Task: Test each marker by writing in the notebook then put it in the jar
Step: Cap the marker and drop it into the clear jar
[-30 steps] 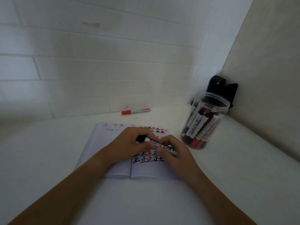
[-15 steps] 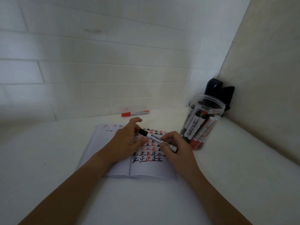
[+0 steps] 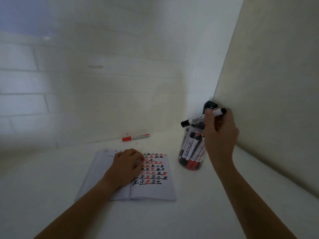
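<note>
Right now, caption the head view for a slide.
Right hand holds a black marker over the jar; left hand rests on the notebook.

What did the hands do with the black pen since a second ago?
The left hand let go of the black marker and now rests on the notebook. The right hand carried the marker up and right, over the jar. Notebook, jar and red marker stayed put.

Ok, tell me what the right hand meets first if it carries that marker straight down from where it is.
Likely the open mouth of the jar, then the markers standing inside; the right hand holds the black marker above it, though depth is unclear.
</note>
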Available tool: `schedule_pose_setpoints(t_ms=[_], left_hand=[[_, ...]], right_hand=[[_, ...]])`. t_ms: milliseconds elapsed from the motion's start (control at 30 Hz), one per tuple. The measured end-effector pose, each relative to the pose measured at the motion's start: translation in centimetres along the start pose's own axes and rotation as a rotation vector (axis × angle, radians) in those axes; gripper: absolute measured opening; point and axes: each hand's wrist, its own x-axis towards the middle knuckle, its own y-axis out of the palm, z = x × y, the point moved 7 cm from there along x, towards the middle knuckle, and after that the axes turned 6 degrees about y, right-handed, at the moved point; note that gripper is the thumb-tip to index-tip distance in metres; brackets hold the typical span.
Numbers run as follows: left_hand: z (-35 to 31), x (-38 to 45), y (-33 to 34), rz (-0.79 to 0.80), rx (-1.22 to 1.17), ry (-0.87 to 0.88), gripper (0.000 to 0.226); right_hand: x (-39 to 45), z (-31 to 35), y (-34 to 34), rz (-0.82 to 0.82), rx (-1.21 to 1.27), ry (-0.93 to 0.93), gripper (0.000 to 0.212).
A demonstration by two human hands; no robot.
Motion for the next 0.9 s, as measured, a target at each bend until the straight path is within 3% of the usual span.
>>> schedule_pose_setpoints(t_ms=[100,167,300,367,467,633,800,900], left_hand=[[0.1,0.0,0.2,-0.003,0.012,0.001,0.028],[0.2,0.0,0.2,-0.004,0.016,0.0,0.029],[0.1,0.1,0.2,-0.005,0.015,-0.002,0.033],[0.0,0.0,0.2,-0.011,0.013,0.003,0.035],[0.1,0.0,0.1,-0.026,-0.001,0.008,0.036],[0.1,0.1,0.0,-0.045,-0.012,0.011,0.035],[0.2,0.1,0.2,-0.042,-0.018,0.006,0.034],[0.1,0.1,0.0,-0.05,-0.025,0.007,0.031]], right_hand=[[2.8,0.2,-1.7,-0.126,-0.055,-0.06,0.013],[4.2,-1.0,-1.5,-0.084,-0.188,-0.055,0.014],[5.2,-6.6,1.5,0.316,-0.613,0.126,0.029],[5.0,-8.1,2.3,0.429,-0.692,0.14,0.034],[5.2,-7.9,2.0,0.387,-0.586,0.098,0.019],[4.4,-6.1,0.5,0.181,-0.483,-0.157,0.016],[4.4,-6.2,1.2,0.167,-0.484,-0.179,0.023],[4.4,-6.8,1.6,0.17,-0.531,-0.269,0.015]])
